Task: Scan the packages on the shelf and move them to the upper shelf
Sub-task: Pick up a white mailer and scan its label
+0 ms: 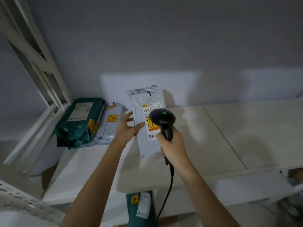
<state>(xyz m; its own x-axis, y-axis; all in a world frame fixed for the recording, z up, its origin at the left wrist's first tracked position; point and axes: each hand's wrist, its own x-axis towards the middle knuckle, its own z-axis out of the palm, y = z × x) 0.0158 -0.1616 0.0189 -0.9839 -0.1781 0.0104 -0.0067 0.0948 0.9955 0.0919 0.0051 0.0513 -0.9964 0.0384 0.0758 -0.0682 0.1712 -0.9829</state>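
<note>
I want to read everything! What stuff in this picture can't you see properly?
Head view:
- Label on the grey package: partly covered by the scanner; small print is too tiny.
- Green package below: cut off by the bottom edge and the shelf.
- Right hand fingers: wrapped behind the handle.
- Lower right corner: blurred.

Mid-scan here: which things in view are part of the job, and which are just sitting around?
Job: grey package in left hand; scanner in right hand; green package; second grey package; lower green package; shelf.
Bystanders: wall; white frame.
</note>
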